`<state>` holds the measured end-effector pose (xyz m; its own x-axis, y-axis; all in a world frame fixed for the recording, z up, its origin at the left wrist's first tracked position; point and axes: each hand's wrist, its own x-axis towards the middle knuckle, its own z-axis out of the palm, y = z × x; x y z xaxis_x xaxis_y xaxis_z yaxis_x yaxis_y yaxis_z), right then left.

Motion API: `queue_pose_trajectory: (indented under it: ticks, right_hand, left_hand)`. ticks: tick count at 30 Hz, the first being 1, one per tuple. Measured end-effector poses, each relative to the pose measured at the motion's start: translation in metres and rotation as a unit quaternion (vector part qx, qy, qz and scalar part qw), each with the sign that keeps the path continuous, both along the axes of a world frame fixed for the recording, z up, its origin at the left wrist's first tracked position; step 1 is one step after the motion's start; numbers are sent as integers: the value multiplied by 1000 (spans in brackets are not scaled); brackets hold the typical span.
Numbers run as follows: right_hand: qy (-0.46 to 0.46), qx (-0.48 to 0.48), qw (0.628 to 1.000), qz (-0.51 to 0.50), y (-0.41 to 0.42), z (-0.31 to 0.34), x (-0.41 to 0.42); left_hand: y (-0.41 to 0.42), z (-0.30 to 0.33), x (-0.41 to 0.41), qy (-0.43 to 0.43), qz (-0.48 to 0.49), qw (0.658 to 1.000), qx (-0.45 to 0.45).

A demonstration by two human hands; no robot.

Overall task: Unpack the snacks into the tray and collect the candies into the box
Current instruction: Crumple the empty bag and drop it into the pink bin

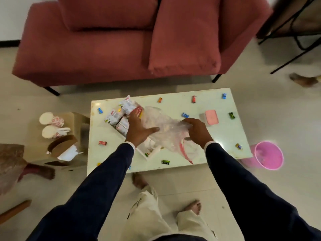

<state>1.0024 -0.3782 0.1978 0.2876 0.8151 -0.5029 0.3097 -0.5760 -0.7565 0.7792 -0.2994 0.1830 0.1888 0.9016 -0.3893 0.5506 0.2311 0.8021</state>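
Observation:
A clear plastic bag (163,126) with pink handles lies crumpled on the white low table (224,136). My right hand (196,131) grips the bag's right side. My left hand (139,127) holds a white snack packet (128,105) over a white tray (144,152) that holds several snack packets (116,119). Wrapped candies lie scattered on the table: blue (100,110), red (102,142), green (165,161), orange (160,100). A white box with a pink lid (211,117) stands to the right of the bag.
A red sofa (104,49) stands behind the table. A pink bucket (268,154) sits on the floor at the table's right corner. Two floral cups (52,126) and a tissue box (62,146) rest on a low stand at the left. My bare feet are below.

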Motion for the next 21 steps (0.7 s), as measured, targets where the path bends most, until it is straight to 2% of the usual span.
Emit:
queue_pose_trajectory:
  ticks: [1,2,4,6,9,10,11,13,14,15,16,17,18,19,21]
  right_hand:
    - [65,16,996,-54,-18,9,16]
    - [123,34,988,-92,-34,17,28]
    - [204,81,966,-138,-73,35,56]
    - [281,117,932,-197,-109,50,84]
    - [456,96,837,-287,-157,59,128]
    - [496,74,808,-309,-173,60,142]
    - [523,58,783,-333,-187,59,156]
    - [539,53,753,-373,-209,54,178]
    - [515,61,763,-386,-219,49,189]
    - [442,70,812,-375,-228,44,201]
    - [328,74,879,-338,-239,38,214]
    - [203,76,934,-286,-249,32,224]
    - [104,75,959,-254,-261,24,236]
    - [48,84,965,-245,-271,18,247]
    - [-16,126,973,-192,-287,7,260]
  left_hand:
    - [-14,2,23,54,-66,993,87]
    - [-28,4,44,102,-138,970,170]
    - [-61,14,99,152,-289,911,251]
    - [-96,24,153,122,-394,883,224]
    - [-138,38,216,-22,-418,897,143]
    - [-150,43,233,-41,-421,897,125]
    - [-163,47,249,-34,-430,895,115]
    - [-181,47,274,39,-454,881,126]
    - [-188,43,286,92,-463,869,150]
    - [-194,37,297,144,-465,854,183]
    - [-198,31,308,185,-457,845,208]
    - [-199,25,315,208,-432,852,210]
    - [-199,18,325,213,-399,871,192]
    - [-199,12,335,209,-360,894,162]
    - [-202,1,358,192,-313,924,108]
